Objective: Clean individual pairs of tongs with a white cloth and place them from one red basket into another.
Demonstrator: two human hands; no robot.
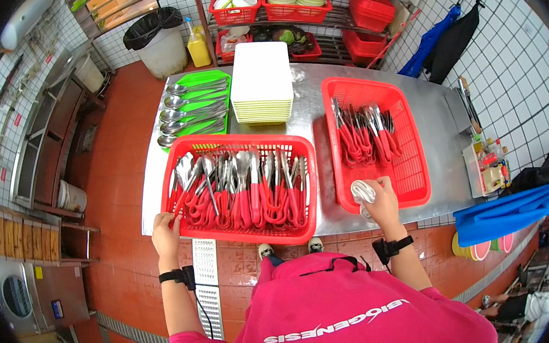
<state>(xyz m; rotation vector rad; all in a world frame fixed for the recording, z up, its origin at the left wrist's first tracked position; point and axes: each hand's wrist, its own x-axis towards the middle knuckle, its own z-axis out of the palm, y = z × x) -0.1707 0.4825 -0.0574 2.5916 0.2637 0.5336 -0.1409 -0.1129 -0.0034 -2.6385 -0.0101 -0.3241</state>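
My right hand (383, 206) is closed on a folded white cloth (363, 192), at the front edge of the right red basket (418, 157). That basket holds several red-handled tongs (366, 133) in its left and middle part. My left hand (165, 233) is closed at the front left corner of the left red basket (254, 238). Its fingertips meet the rim beside a red tongs handle; which of the two they pinch I cannot make out. Many metal tongs with red handles (243, 191) fill this basket, lying side by side with their handles toward me.
Behind the left basket stand a green tray (226, 83) of metal spoons (192, 106) and a stack of white trays (260, 80). All rest on a steel table (319, 121). Shelves with red baskets (299, 14) are at the back; a blue cloth (516, 211) hangs at the right.
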